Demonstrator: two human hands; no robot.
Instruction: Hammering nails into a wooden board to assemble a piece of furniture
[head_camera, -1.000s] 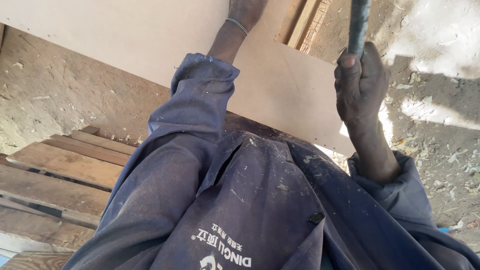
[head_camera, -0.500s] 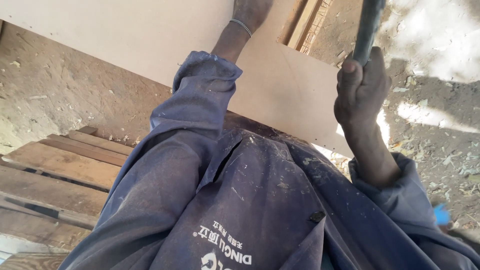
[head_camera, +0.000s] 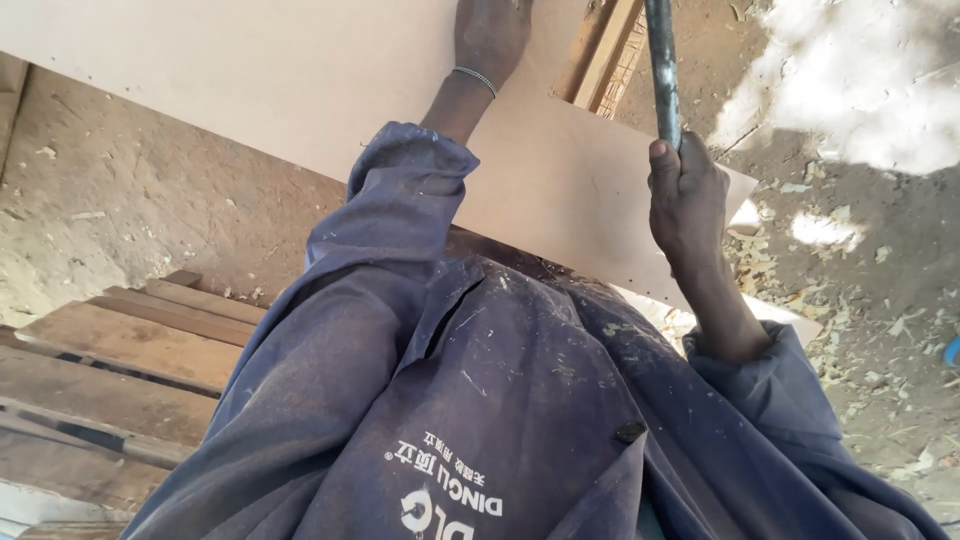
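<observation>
Wooden planks (head_camera: 110, 370) lie stacked at the far left, with bare dirt floor (head_camera: 150, 200) beyond them. A pale flat board (head_camera: 300, 80) runs across the top, its lower edge slanting down to a corner at the right. The left hand (head_camera: 490, 35) rests flat on the board, fingers cut off by the frame, so their spread cannot be told. The right hand (head_camera: 685, 195) is clenched tight around a dark metal rod (head_camera: 660, 70) standing upright at the board's right end, with open, chip-strewn ground past it.

The top edge cuts off the left hand's (head_camera: 490, 35) fingers and the dark rod (head_camera: 661, 70) above the right hand (head_camera: 685, 195).
</observation>
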